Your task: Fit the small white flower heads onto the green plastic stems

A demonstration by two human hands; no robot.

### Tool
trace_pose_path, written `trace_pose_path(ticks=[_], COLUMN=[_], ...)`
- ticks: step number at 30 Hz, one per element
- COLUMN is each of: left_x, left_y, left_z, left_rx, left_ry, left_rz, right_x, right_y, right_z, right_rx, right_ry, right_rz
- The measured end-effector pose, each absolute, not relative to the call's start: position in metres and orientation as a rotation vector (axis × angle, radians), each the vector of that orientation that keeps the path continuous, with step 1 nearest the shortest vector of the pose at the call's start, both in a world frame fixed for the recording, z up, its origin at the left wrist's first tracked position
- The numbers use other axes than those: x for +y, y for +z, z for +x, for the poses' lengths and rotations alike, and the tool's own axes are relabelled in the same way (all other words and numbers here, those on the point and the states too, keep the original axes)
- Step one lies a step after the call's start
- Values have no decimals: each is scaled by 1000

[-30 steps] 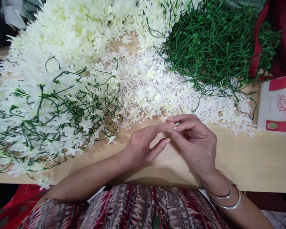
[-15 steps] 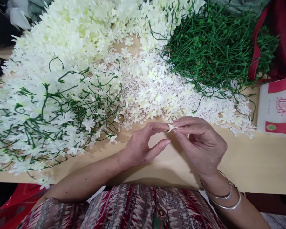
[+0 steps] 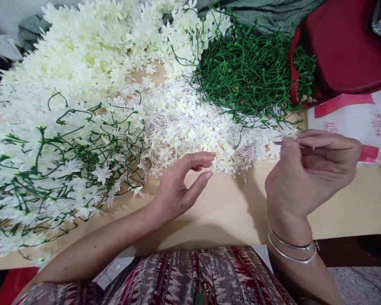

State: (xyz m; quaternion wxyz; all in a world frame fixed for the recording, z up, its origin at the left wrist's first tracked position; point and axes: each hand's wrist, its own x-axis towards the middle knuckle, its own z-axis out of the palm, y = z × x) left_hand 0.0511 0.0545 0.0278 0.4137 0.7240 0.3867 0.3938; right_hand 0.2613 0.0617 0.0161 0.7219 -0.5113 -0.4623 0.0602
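Observation:
My left hand [image 3: 179, 184] rests low over the table with thumb and forefinger curved apart, empty, its fingertips at the near edge of a pile of loose white flower heads [image 3: 190, 123]. My right hand [image 3: 311, 169] is raised to the right, its fingers pressed together in a pinch; what they hold is too small to make out. Two silver bangles [image 3: 292, 249] circle that wrist. A tangle of bare green stems [image 3: 250, 72] lies behind the loose heads. Finished sprays of white flowers on green stems [image 3: 51, 156] spread across the left.
A tall heap of cream flowers [image 3: 92, 55] fills the back left. A red bag [image 3: 346, 46] and a white and red printed pack [image 3: 349, 114] sit at the right. The tan table [image 3: 228, 212] shows bare wood in front of me.
My hands, which met over a small white flower, have parted. The right hand lifted and moved right, still pinched. The left hand's fingers opened. The view shifted right.

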Motion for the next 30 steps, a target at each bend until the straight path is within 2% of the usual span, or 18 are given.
trace_pose_path(ticks=[8, 12, 22, 25, 30], left_x=[105, 135, 153, 155, 144], left_y=[29, 23, 25, 32, 52], left_z=[106, 138, 152, 134, 98], left_rx=[1074, 1296, 1371, 1332, 1168], left_ry=[777, 709, 422, 565, 1051], left_rz=[2349, 2421, 2541, 2390, 2049], right_x=[70, 71, 76, 73, 64], right_y=[10, 5, -1, 4, 15], right_z=[279, 282, 285, 281, 272], right_rx=[-1055, -1038, -1057, -1048, -994], right_ry=[95, 139, 147, 181, 332], right_rz=[-1105, -1120, -1150, -1160, -1138])
